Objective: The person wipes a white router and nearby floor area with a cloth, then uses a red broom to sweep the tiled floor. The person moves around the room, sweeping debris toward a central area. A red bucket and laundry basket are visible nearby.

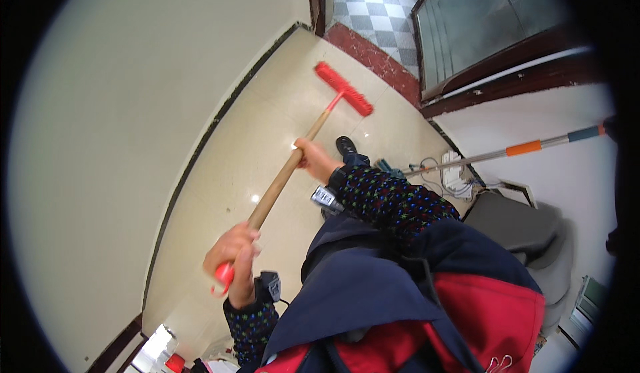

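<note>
Both my hands grip the wooden handle (277,188) of a long-handled floor broom or mop; its exact kind is unclear. My left hand (232,255) wraps the near end, where a red cap with a hanging hook (225,274) pokes out. Farther along the shaft, my right hand (316,158) is closed around it. The red fringed or bristled head (345,89) is at the far end, over the pale tiled floor (270,108); whether it touches the tiles is hard to tell. One dark shoe (346,145) shows beyond my right forearm.
A plain wall (150,83) with dark skirting runs along the left. Ahead, a red stone threshold (372,60) borders checkered tiles beside a glass-panelled door (475,28). On the right are a metal pole (485,157), a white power strip (454,175) with cables, and a grey padded seat (515,220).
</note>
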Motion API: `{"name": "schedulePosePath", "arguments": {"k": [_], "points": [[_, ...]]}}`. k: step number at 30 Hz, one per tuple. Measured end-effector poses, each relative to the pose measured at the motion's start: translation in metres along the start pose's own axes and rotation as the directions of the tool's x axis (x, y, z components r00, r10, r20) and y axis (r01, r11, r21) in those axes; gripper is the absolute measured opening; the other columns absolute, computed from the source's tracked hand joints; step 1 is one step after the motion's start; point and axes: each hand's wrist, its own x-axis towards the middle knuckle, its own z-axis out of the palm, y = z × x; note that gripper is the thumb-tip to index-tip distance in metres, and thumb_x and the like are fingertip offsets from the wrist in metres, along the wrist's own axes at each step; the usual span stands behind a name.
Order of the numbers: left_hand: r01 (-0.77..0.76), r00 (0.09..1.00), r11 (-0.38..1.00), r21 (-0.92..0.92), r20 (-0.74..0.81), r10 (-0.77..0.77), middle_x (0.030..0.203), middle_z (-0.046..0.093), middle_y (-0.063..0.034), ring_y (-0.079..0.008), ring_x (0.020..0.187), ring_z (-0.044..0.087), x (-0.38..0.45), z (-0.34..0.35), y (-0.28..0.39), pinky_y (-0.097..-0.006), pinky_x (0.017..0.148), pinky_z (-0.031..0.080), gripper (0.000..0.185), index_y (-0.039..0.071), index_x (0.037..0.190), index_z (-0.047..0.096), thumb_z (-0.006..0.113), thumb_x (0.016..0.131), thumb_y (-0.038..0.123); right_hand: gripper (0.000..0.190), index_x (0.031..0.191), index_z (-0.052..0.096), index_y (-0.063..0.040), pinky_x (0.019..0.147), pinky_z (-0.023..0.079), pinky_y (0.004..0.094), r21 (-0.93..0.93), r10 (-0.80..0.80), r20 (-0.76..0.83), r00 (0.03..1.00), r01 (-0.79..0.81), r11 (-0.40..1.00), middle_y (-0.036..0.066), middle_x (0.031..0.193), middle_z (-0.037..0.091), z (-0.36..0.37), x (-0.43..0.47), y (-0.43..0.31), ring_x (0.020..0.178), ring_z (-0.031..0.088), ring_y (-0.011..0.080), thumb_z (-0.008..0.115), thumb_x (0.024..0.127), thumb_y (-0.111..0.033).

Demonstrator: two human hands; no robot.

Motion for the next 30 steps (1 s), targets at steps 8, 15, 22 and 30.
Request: {"name": "schedulePosePath", "arguments": {"k": [8, 15, 22, 30], "points": [[0.136, 0.956, 0.986, -0.097, 0.273, -0.105, 0.087, 0.064, -0.01, -0.0259, 0.1, 0.059, 0.188, 0.178, -0.156, -0.0357, 0.09, 0.043, 0.012, 0.0, 0.071, 0.056, 0.062, 0.08, 0.0, 0.015, 0.074, 0.051, -0.004, 0.048, 0.037, 0.0298, -0.123, -0.266, -0.211, 0.941, 0.244, 0.962, 0.004, 0.064, 0.048, -0.115, 0.187, -0.235, 0.055, 0.047, 0.0153, 0.056, 0.077, -0.018], [0.084, 0.983, 0.995, -0.054, 0.169, -0.074, 0.086, 0.064, -0.0098, -0.0275, 0.099, 0.06, 0.248, 0.279, -0.223, -0.0336, 0.085, 0.046, 0.011, 0.001, 0.073, 0.057, 0.065, 0.081, 0.003, 0.016, 0.079, 0.054, 0.001, 0.051, 0.047, 0.0334, -0.413, -0.231, -0.241, 0.943, 0.116, 0.903, 0.007, 0.068, 0.053, -0.149, 0.295, -0.332, 0.057, 0.054, 0.019, 0.058, 0.074, -0.014], [-0.335, 0.931, 0.922, 0.194, 0.218, 0.292, 0.067, 0.06, -0.01, -0.0269, 0.068, 0.065, 0.265, 0.3, -0.145, -0.032, 0.065, 0.053, 0.016, 0.003, 0.064, 0.055, 0.071, 0.066, 0.004, 0.015, 0.064, 0.05, -0.002, 0.033, 0.03, 0.0274, -0.751, 0.007, -0.115, 0.993, -0.092, 0.653, 0.004, 0.053, 0.045, -0.126, 0.238, -0.349, 0.039, 0.042, 0.0137, 0.055, 0.072, -0.014], [-0.442, 0.852, 0.893, -0.087, 0.272, 0.448, 0.062, 0.055, -0.0088, -0.0244, 0.06, 0.06, 0.277, 0.321, -0.088, -0.0341, 0.064, 0.053, 0.02, 0.005, 0.06, 0.051, 0.071, 0.063, 0.0, 0.013, 0.065, 0.051, 0.002, 0.032, 0.032, 0.0298, -0.636, -0.142, -0.151, 0.978, 0.014, 0.772, 0.007, 0.054, 0.048, -0.123, 0.161, -0.388, 0.038, 0.046, 0.017, 0.058, 0.069, -0.008]]}}
